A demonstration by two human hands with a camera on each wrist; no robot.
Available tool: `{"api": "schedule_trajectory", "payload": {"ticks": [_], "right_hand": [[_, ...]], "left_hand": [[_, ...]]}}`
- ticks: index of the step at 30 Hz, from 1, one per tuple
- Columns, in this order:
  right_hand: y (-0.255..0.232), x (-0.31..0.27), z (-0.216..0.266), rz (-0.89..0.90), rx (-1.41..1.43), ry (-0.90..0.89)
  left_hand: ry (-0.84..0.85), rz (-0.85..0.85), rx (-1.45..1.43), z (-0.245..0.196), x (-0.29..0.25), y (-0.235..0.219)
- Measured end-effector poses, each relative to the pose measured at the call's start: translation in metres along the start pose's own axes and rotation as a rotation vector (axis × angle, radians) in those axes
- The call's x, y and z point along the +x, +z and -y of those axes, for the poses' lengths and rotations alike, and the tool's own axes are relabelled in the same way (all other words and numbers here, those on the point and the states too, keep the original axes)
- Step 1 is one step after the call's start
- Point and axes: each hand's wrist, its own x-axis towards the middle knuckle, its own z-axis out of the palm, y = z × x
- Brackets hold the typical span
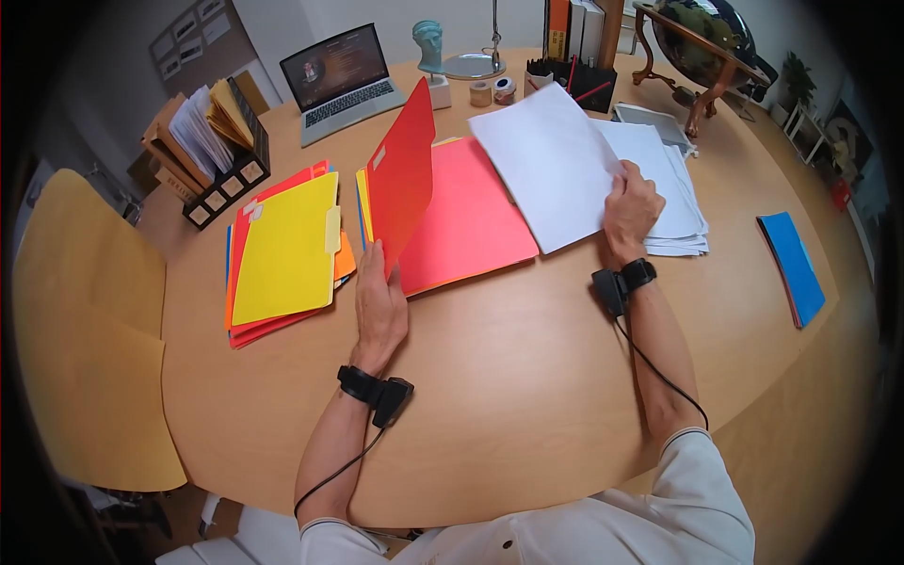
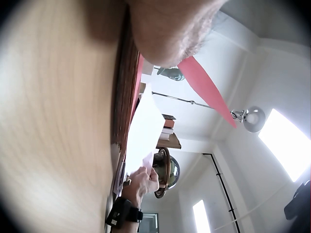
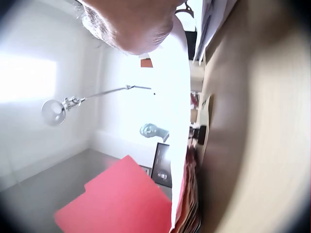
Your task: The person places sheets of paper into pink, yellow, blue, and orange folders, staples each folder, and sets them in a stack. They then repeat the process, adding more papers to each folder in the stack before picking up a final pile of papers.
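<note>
My left hand holds the raised cover of an opened red folder at its lower edge, fingers on the outer side and thumb on the inner. The folder's other half lies flat on a pile of folders, pinkish red inside. With curled fingers my right hand grips the right edge of a white paper sheet. That sheet tilts over the right part of the open folder. Beside the right hand lies a stack of white papers. In the right wrist view the raised red cover stands beyond the sheet.
A pile topped by a yellow folder lies at left, near a file holder. Behind stand a laptop, a teal bust, a lamp base and a pen holder. A globe and blue folder are at right.
</note>
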Motion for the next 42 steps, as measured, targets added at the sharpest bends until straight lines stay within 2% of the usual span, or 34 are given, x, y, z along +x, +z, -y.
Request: {"api": "schedule_trajectory", "payload": {"ticks": [3, 6, 11, 16, 23, 28, 29, 31, 33, 35, 37, 38, 41, 42], "right_hand": [[-0.004, 0.007, -0.026, 0.119, -0.209, 0.098], [-0.006, 0.011, -0.047, 0.129, -0.335, 0.130], [-0.009, 0.014, -0.070, 0.094, -0.385, 0.189], [-0.020, 0.017, -0.081, 0.139, -0.446, 0.319], [-0.016, 0.018, -0.094, 0.160, -0.441, 0.398], [-0.012, 0.018, -0.091, -0.070, -0.495, 0.336], [-0.010, 0.019, -0.091, -0.071, -0.495, 0.336], [-0.006, 0.022, -0.090, -0.252, -0.481, 0.183], [-0.002, 0.026, -0.084, -0.279, -0.391, 0.124], [0.000, 0.025, -0.075, -0.306, -0.301, 0.065], [0.003, 0.023, -0.062, -0.302, -0.085, -0.079], [0.003, 0.022, -0.053, -0.302, -0.085, -0.079], [0.004, 0.015, -0.016, -0.274, 0.208, -0.231], [0.006, 0.012, -0.005, -0.201, 0.286, -0.225]], "left_hand": [[0.000, -0.004, 0.019, 0.003, -0.001, 0.001], [-0.003, -0.001, 0.020, 0.003, -0.001, 0.001], [-0.003, -0.002, 0.010, 0.003, -0.001, 0.000], [-0.013, -0.013, 0.000, 0.005, 0.000, 0.000], [-0.044, -0.093, -0.037, 0.002, 0.000, 0.000], [-0.040, -0.123, -0.028, 0.006, -0.001, 0.001], [-0.049, -0.136, -0.023, 0.006, -0.001, 0.001], [-0.057, -0.150, -0.018, 0.006, -0.001, 0.002], [-0.046, -0.235, -0.010, 0.004, -0.001, 0.001], [-0.036, -0.260, -0.034, -0.003, -0.001, -0.002], [-0.026, -0.285, -0.057, -0.007, -0.001, -0.004], [-0.004, -0.307, -0.054, -0.007, -0.001, -0.004], [0.028, -0.333, -0.037, -0.007, -0.001, -0.005], [0.037, -0.337, -0.024, -0.007, -0.001, -0.005]]}}
